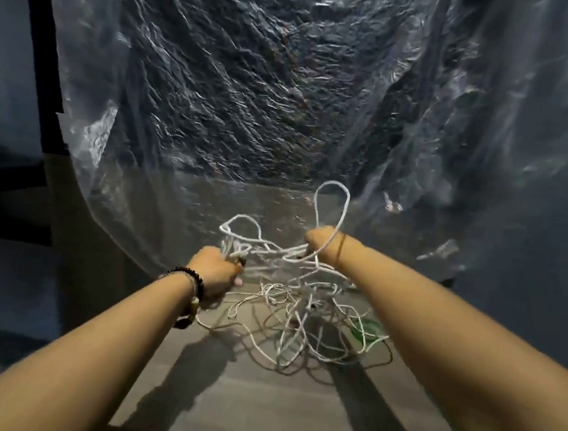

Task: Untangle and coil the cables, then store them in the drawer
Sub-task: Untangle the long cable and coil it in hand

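The cables (302, 306) are seen as one loose white tangle, thin cords crossing and looping over each other, with the lower part spread on the grey bench (225, 399) and the upper strands lifted clear of it. A stiff loop (332, 202) is stood up above the right hand, and a green item (367, 327) is caught at the right edge of the heap; what it is cannot be told.

The left hand (214, 272) is closed in a fist around a small bunch of strands, and the right hand (321, 246) is closed around other strands a little higher and farther away, so a short web of cord is stretched between the two. A dark beaded bracelet (188, 287) is worn on the left wrist.

The step in hand is judged to be the untangling, at an early stage, since no coil has been formed. It would best be done by tracing one free end and feeding it back through the crossings, not by pulling the fists apart, which could tighten the knots. The heap should be left slack on the bench while strands are drawn out.

Crinkled clear plastic sheeting (252, 92) is hung behind the bench. No drawer is visible.
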Available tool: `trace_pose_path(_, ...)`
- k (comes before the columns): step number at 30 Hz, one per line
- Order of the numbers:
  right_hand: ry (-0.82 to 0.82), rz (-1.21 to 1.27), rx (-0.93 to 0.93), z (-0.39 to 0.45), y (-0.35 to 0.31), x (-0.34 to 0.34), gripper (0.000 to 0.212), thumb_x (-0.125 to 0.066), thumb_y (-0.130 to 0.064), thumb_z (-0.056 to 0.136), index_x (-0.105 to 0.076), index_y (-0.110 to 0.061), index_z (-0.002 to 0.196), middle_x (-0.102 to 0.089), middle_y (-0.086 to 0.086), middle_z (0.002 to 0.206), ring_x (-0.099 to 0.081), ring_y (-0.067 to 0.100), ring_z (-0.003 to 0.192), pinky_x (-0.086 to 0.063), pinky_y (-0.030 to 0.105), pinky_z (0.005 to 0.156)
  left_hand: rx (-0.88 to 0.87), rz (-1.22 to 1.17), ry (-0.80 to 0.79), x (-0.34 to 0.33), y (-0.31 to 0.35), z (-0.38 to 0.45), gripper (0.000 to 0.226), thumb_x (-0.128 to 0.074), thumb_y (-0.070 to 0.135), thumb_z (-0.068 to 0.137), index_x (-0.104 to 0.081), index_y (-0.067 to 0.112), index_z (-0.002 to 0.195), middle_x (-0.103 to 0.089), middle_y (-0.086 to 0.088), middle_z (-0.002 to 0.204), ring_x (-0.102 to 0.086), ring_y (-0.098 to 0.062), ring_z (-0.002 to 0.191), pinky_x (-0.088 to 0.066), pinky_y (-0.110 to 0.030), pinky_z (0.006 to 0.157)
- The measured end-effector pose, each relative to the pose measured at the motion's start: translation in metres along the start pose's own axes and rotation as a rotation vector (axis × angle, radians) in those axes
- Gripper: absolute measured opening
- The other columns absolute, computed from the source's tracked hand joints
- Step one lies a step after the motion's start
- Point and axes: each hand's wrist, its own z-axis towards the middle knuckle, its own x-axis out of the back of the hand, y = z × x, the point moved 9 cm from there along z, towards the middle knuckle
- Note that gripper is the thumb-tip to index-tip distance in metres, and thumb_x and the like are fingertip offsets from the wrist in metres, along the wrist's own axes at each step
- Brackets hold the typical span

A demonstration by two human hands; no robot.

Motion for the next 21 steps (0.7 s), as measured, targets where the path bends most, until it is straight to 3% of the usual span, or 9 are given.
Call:
trace_pose_path(2,-0.136,-0.021,-0.016,-0.002,-0.002,-0.053,0.029,-0.05,-0.016,0.097,-0.058,0.002,0.118,-0.061,0.022,0.123,-0.058,0.035,0.115,-0.044,0.037,0.092,0.124,0.256,-0.25,-0.012,-0.027,-0.005,0.028,-0.054,0.011,0.093,-0.066,0.007,0.068,-0.066,-0.005,0.053,-0.044,-0.011,0.033,-0.036,-0.016,0.038)
trace_pose_path(4,-0.23,-0.06,-0.008,-0.013,-0.007,-0.085,0.033,-0.054,-0.013,0.095,-0.054,0.001,0.124,-0.059,0.02,0.128,-0.056,0.034,0.117,-0.044,0.037,0.094,0.185,0.328,-0.295,0.003,-0.035,-0.01,0.021,-0.053,0.007,0.094,-0.067,0.003,0.079,-0.071,-0.012,0.064,-0.05,-0.01,0.036,-0.039,-0.017,0.039)
trace_pose_path(6,-0.3,-0.059,-0.017,-0.022,-0.009,-0.098,0.047,-0.057,-0.012,0.093,-0.044,0.001,0.136,-0.051,0.016,0.138,-0.05,0.033,0.126,-0.041,0.036,0.1,0.172,0.27,-0.122,0.039,-0.026,-0.009,0.011,-0.052,0.001,0.094,-0.061,-0.005,0.094,-0.062,-0.006,0.047,-0.047,-0.007,0.027,-0.033,-0.014,0.03)
trace_pose_path(8,-0.289,-0.054,-0.038,-0.028,-0.006,-0.097,0.057,-0.06,-0.014,0.092,-0.036,0.0,0.142,-0.043,0.018,0.144,-0.045,0.031,0.131,-0.039,0.037,0.104,0.141,0.095,0.096,0.079,-0.017,-0.004,0.012,-0.053,-0.001,0.093,-0.059,-0.008,0.101,-0.056,-0.006,0.044,-0.044,-0.007,0.023,-0.03,-0.013,0.027)
trace_pose_path(11,-0.213,-0.002,-0.05,-0.039,-0.003,-0.095,0.064,-0.061,-0.018,0.09,-0.029,-0.004,0.145,-0.038,0.019,0.145,-0.043,0.035,0.132,-0.04,0.045,0.106,0.101,-0.018,0.254,0.098,-0.003,-0.006,0.02,-0.052,0.004,0.094,-0.058,-0.002,0.076,-0.052,-0.009,0.046,-0.046,-0.014,0.029,-0.034,-0.016,0.028)
trace_pose_path(14,-0.29,0.145,0.059,-0.053,-0.017,-0.097,0.073,-0.062,-0.021,0.089,-0.023,-0.021,0.15,-0.02,0.016,0.154,-0.035,0.039,0.136,-0.034,0.047,0.111,0.023,0.071,0.228,0.079,0.02,-0.009,0.03,-0.057,0.011,0.09,-0.057,0.003,0.061,-0.054,-0.011,0.05,-0.045,-0.022,0.042,-0.037,-0.023,0.041)
trace_pose_path(16,-0.403,0.256,0.161,-0.062,-0.027,-0.081,0.069,-0.067,-0.012,0.086,-0.036,-0.023,0.147,-0.039,0.012,0.147,-0.049,0.032,0.125,-0.042,0.04,0.104,-0.024,0.042,0.199,0.067,0.038,-0.014,0.026,-0.058,0.012,0.089,-0.057,0.002,0.065,-0.053,-0.009,0.048,-0.045,-0.022,0.044,-0.036,-0.024,0.044)
trace_pose_path(18,-0.545,0.411,0.198,-0.077,-0.028,-0.054,0.057,-0.063,-0.003,0.088,-0.049,-0.023,0.14,-0.057,0.002,0.125,-0.061,0.018,0.099,-0.051,0.038,0.091,-0.045,-0.033,0.191,0.06,0.054,-0.019,0.022,-0.057,0.012,0.09,-0.057,0.002,0.071,-0.052,-0.009,0.047,-0.044,-0.021,0.043,-0.036,-0.024,0.043)
trace_pose_path(21,-0.611,0.775,0.136,-0.102,-0.019,-0.013,0.047,-0.053,0.006,0.09,-0.066,-0.027,0.121,-0.06,0.002,0.127,-0.063,0.01,0.087,-0.056,0.04,0.086,-0.076,-0.147,0.207,0.06,0.07,-0.027,0.017,-0.055,0.012,0.092,-0.058,0.0,0.081,-0.052,-0.011,0.053,-0.045,-0.019,0.04,-0.038,-0.021,0.041)
